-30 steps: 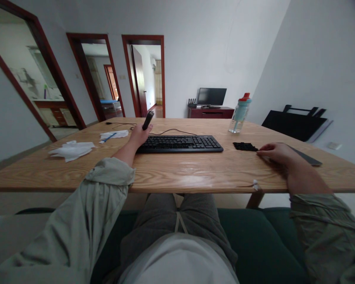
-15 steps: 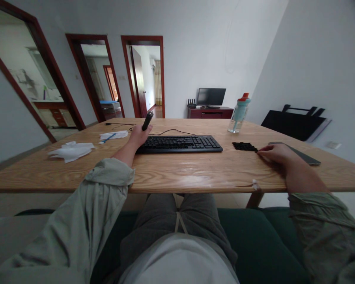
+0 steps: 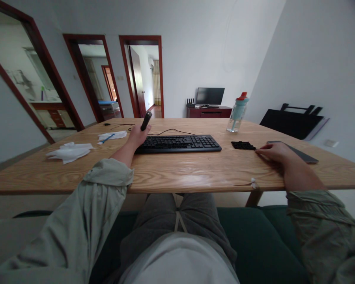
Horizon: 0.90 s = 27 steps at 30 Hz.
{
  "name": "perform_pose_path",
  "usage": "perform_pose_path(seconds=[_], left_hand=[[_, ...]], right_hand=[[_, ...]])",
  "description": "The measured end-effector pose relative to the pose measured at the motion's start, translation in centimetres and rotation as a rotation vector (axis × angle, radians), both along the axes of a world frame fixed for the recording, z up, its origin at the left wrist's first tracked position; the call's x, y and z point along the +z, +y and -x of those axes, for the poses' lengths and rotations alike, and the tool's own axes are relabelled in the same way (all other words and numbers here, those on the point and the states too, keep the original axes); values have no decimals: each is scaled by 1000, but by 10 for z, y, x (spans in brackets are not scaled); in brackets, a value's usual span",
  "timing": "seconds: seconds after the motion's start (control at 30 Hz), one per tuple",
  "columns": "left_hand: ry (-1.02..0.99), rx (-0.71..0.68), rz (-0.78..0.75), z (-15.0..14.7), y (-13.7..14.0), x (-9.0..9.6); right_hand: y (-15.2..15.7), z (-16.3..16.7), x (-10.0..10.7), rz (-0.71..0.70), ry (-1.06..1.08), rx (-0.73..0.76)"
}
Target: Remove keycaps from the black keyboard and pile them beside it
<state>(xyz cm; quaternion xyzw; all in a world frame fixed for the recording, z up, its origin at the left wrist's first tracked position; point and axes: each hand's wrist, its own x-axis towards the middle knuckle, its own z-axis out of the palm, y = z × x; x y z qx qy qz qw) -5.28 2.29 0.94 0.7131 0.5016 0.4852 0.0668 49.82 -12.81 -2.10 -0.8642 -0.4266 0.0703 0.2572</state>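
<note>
My left hand (image 3: 138, 136) is closed around a thick black stick-shaped tool (image 3: 147, 120), whose upper end tilts up and right; its lower end is hidden by the hand. That hand rests over the left end of a black keyboard (image 3: 180, 144). To the right of the keyboard lies a flat patch of small black keycaps (image 3: 242, 145), set close together. My right hand (image 3: 273, 153) is low on the table with thumb and forefinger pinched at the patch's right corner, on what appears to be a keycap. Part of a flat grey slab (image 3: 301, 153) shows behind this hand.
A clear bottle with a red and teal lid (image 3: 237, 113) stands behind the keycaps. White tissues (image 3: 70, 152) and a blue-handled brush-like stick (image 3: 107, 138) lie at the left. The keyboard's cable (image 3: 171, 129) runs behind it. The wooden table's front edge (image 3: 180, 190) is close to me.
The view has shifted very slightly. Both hands hold nearly the same places, the left still around the black tool and the right still pinching beside the keycaps.
</note>
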Motion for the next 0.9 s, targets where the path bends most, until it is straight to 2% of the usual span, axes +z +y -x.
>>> perform_pose_path(seconds=[0.07, 0.1, 0.2, 0.23, 0.3, 0.4, 0.47, 0.53, 0.6, 0.67, 0.8, 0.9], left_hand=[[8, -5, 0, -1, 1, 1], [19, -14, 5, -2, 2, 3], [69, -69, 44, -7, 1, 9], [87, -89, 58, -10, 0, 11], [111, -105, 76, -16, -2, 15], [168, -148, 99, -23, -8, 18], [254, -223, 136, -27, -13, 19], [371, -279, 172, -28, -18, 19], [480, -310, 170, -27, -22, 20], [533, -350, 135, -25, -23, 20], [488, -350, 54, -16, -25, 23], [434, -334, 10, -9, -29, 25]], right_hand=[[-2, 1, 0, -55, -16, -1], [-3, 3, 2, -135, -42, -21], [-3, 27, 19, -496, -165, -93], [-1, 43, 27, -576, -193, -64], [6, 86, 45, -571, -188, 162], [26, 169, 65, -483, -141, 607], [43, 226, 69, -419, -44, 860], [61, 273, 65, -438, 118, 995], [77, 305, 59, -559, 264, 1007], [88, 322, 53, -679, 346, 963], [101, 329, 50, -802, 488, 887], [108, 327, 48, -817, 571, 814]])
